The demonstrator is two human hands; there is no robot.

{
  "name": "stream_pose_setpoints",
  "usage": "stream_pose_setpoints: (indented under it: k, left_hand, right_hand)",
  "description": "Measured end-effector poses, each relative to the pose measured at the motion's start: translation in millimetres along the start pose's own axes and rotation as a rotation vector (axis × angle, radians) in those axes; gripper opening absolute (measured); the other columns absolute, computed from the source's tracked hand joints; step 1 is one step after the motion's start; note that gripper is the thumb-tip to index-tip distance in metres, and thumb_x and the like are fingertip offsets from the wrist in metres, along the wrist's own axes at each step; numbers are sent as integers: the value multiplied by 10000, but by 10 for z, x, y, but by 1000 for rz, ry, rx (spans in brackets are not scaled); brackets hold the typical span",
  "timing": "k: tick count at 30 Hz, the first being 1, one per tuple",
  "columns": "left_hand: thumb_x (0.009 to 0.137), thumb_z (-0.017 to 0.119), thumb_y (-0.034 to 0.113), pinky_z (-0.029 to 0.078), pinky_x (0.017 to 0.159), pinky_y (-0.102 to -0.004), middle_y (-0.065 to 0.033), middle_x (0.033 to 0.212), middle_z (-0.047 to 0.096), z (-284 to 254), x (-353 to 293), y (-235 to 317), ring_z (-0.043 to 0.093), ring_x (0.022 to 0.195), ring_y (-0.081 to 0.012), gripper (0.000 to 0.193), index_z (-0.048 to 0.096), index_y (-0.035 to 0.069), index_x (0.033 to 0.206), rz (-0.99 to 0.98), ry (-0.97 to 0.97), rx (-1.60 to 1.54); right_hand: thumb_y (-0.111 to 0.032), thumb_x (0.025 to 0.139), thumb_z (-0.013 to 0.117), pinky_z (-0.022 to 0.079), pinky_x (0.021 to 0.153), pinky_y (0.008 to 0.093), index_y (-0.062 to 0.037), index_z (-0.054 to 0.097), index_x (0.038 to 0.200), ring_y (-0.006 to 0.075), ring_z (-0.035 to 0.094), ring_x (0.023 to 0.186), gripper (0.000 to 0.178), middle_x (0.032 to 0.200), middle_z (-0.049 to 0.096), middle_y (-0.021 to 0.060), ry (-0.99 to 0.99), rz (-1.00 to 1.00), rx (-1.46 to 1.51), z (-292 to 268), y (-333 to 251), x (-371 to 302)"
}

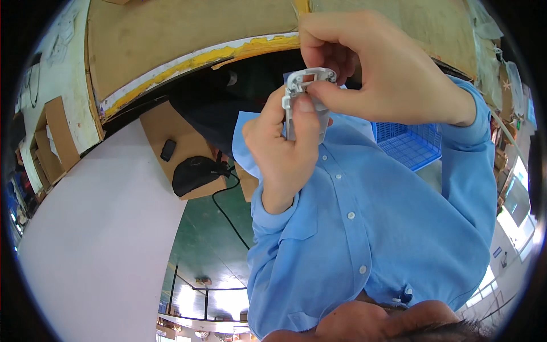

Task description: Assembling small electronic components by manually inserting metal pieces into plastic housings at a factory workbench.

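A white plastic housing [296, 82] sits between the hands — the left hand [280, 139] pinching it, the right hand [390, 74] curled, thumb against it; whether that one pinches, I can't tell.

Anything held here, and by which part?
The left hand grips a white plastic part around its body; the right hand has its thumb at the upper end.

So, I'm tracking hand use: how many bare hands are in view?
2: the left hand, gripping the white plastic part, and the right hand, its thumb at the part's upper end. No others show.
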State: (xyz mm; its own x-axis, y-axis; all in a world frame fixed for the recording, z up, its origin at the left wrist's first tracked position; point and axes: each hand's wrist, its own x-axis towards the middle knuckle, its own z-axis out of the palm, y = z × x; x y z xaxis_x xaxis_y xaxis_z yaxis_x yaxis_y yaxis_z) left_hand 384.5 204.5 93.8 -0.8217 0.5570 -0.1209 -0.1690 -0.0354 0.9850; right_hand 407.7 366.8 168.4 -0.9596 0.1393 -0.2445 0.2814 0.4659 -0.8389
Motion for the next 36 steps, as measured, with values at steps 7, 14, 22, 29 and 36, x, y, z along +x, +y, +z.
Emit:
stream_pose_setpoints:
  k: [7,14,22,29,36]
  left_hand:
    - [949,572,106,473,539,-211,-68,709,671,-34,84,-67,633,602,-98,210,652,-27,1090,-5,-75,8]
    - [917,598,51,436,507,-191,-48,664,676,-23,165,-98,606,557,-56,193,661,-16,1087,11,-117,-4]
    - [899,613,44,421,496,-194,-45,649,660,14,359,-170,567,531,-48,188,672,-16,1067,90,-95,78]
    - [868,652,55,414,508,-197,-34,669,650,43,558,-250,552,551,-48,177,679,-14,1029,78,-51,146]
    - [896,564,404,508,710,-284,-153,1085,624,1,709,-270,620,841,-170,573,463,-33,1252,-357,-265,-448]
  right_hand:
    - [-18,740,656,444,521,261,-16,475,781,155,499,561,185,636,482,59,-40,-96,-149,-48,52,99]
    - [-7,734,654,451,520,277,-18,466,782,186,509,558,195,635,478,73,-37,-124,-110,-110,131,142]
    - [5,714,656,439,511,298,-29,455,786,227,506,552,216,633,469,87,-94,-61,-146,-218,209,297]
    - [-12,679,683,423,514,348,-50,491,808,276,539,590,234,675,498,90,-86,-126,-253,-263,427,479]
    - [-160,778,667,460,519,412,-73,524,847,299,589,648,180,758,523,83,167,-344,-334,-277,666,526]
